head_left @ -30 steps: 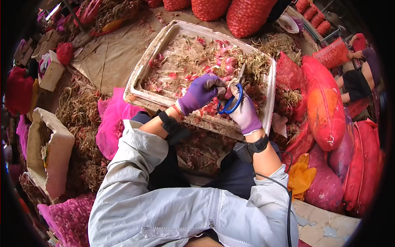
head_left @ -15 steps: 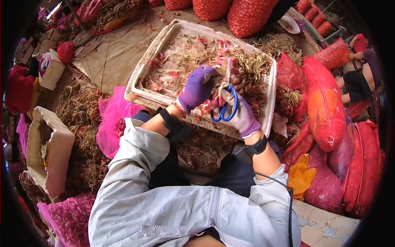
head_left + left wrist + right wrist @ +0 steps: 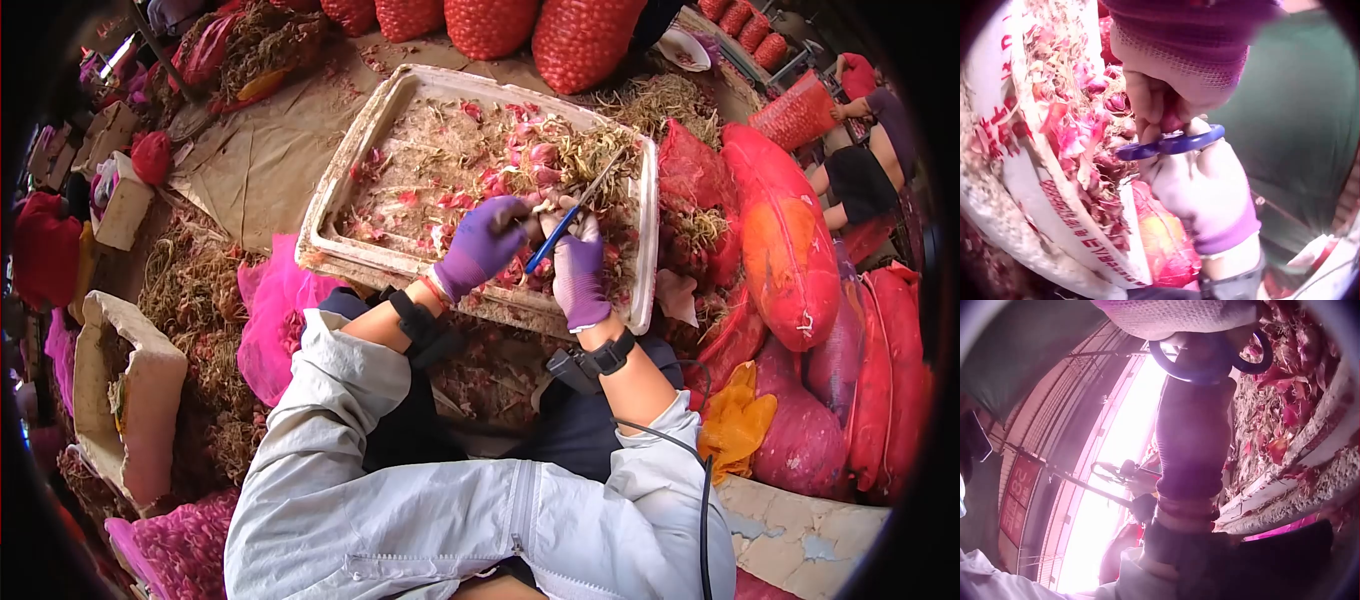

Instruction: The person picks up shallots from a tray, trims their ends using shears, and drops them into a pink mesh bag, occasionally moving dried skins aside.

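Over the near right part of a white foam tray [image 3: 318, 215], both gloved hands meet. The left hand [image 3: 482, 246] pinches a small red bulb [image 3: 1172, 116], which shows between its fingers in the left wrist view. Blue-handled scissors [image 3: 553, 240] are held by the right hand [image 3: 582, 272], their blades pointing up and to the right over dry stems. In the left wrist view the scissors' loops [image 3: 1191, 141] lie just under the bulb, across the right hand's fingers. Red bulbs [image 3: 544, 155], loose skins and dry stems lie in the tray beyond the hands.
Full red net sacks [image 3: 585, 45] stand behind the tray, and long red sacks [image 3: 780, 240] lie at the right. Pink netting [image 3: 270, 320] and a broken foam box [image 3: 150, 410] are at the left. Another person [image 3: 868, 165] is at the far right.
The scissors have turned from loops facing the head camera to edge-on, blades now up and right. The right hand has turned with them; the left hand has lowered slightly and stays close beside it.
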The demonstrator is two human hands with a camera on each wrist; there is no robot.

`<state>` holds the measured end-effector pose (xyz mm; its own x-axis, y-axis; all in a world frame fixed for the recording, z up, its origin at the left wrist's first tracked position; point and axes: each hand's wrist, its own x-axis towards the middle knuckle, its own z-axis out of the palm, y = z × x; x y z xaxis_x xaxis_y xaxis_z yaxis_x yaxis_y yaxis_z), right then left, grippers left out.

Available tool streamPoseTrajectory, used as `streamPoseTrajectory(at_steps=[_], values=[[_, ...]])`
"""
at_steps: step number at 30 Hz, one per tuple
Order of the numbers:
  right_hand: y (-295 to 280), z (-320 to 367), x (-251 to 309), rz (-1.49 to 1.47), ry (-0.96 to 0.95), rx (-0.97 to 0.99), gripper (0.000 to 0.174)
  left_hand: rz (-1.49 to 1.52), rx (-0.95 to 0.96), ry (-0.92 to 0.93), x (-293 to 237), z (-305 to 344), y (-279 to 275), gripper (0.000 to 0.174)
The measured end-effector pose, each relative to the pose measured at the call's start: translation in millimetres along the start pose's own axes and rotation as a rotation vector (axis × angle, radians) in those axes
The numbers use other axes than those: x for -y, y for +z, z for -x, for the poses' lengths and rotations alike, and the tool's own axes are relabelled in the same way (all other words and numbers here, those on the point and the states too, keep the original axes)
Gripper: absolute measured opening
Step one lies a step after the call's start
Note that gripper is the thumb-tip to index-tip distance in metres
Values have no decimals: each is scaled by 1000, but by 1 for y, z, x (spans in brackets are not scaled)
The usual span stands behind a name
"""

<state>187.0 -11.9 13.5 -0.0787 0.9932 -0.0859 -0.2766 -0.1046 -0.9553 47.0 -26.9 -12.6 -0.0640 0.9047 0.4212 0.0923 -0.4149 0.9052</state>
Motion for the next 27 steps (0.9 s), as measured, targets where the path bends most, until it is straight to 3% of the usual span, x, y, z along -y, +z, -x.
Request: streamPoseTrajectory(at_steps=[1, 6, 8, 12, 16, 20, 22, 24, 27], values=[[-1, -1, -2, 27, -14, 19, 30, 67, 30, -169, 3, -2, -4, 11], [6, 1, 4, -23, 51, 46, 33, 112, 42, -255, -15, -5, -9, 12], [4, -1, 1, 141, -18, 50, 35, 440, 79, -468, -20, -7, -11, 20], [1, -3, -8, 130, -45, 53, 32, 506, 168, -387, -10, -10, -13, 25], [6, 5, -3, 232, 6, 71, 26, 502, 141, -417, -2, -7, -8, 19], [11, 6, 1, 213, 19, 79, 25, 382, -48, -381, -4, -7, -3, 11], [13, 5, 1, 227, -15, 94, 30, 506, -154, -446, -13, -9, -7, 13], [14, 6, -2, 189, -3, 106, 36, 529, -177, -411, -7, -13, -16, 16], [12, 12, -9, 187, 3, 122, 37, 523, -385, -335, -2, -28, -46, 24]])
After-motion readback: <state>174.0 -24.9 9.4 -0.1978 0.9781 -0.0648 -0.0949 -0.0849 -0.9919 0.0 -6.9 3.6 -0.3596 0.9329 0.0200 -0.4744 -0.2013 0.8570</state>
